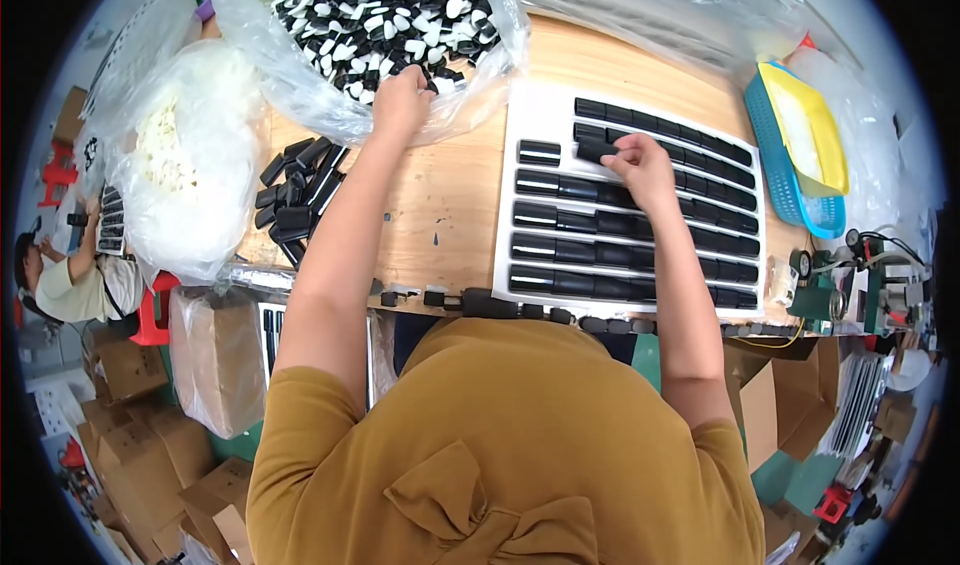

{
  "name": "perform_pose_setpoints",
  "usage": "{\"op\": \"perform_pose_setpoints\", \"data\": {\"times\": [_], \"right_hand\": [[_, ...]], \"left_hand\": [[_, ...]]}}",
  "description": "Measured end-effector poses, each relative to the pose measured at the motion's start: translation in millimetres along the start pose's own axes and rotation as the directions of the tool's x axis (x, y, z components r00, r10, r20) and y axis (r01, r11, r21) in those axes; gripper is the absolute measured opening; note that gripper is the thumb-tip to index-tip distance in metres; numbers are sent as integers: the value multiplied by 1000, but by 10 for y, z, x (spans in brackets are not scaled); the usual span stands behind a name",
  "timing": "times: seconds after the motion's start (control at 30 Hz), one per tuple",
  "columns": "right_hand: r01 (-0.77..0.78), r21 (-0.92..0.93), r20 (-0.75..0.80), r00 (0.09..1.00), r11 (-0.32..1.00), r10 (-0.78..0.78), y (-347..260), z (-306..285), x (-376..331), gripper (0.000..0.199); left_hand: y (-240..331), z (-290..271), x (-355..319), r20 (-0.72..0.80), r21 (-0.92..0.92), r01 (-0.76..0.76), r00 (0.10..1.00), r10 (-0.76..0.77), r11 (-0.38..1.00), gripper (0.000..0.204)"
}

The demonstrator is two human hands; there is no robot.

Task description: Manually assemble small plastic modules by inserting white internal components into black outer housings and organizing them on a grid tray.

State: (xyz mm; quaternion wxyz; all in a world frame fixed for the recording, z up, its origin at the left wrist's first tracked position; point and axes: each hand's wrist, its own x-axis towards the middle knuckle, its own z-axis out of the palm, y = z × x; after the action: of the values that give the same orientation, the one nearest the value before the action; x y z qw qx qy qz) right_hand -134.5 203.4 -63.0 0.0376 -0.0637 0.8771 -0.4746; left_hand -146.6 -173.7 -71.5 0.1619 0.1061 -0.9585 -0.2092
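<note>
The right hand (643,168) pinches a black block (593,151), best kept level over the white tray (542,107); whether the left hand (402,105) grips any caps (385,27), I cannot tell

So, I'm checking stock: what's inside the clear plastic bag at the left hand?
Inside the clear plastic bag is a heap of small black and white pieces, with the left hand at its near edge. What lies under the top layer is covered.
</note>
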Motion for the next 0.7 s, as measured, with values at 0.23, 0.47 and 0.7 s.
{"op": "perform_pose_setpoints", "data": {"times": [0.23,0.47,0.7], "right_hand": [[-32,104,185,983,994,12,-118,13,76,26],[62,-270,14,998,961,-60,-155,182,-29,22],[124,-334,-243,946,934,-213,-21,-204,-44,14]], "left_hand": [[-67,-19,-192,-338,-115,-108,939,63,987,40],[619,-415,-712,213,-927,270,950,-228,261,14],[675,-427,-1211,431,-900,436,885,-173,-15,10]]}}
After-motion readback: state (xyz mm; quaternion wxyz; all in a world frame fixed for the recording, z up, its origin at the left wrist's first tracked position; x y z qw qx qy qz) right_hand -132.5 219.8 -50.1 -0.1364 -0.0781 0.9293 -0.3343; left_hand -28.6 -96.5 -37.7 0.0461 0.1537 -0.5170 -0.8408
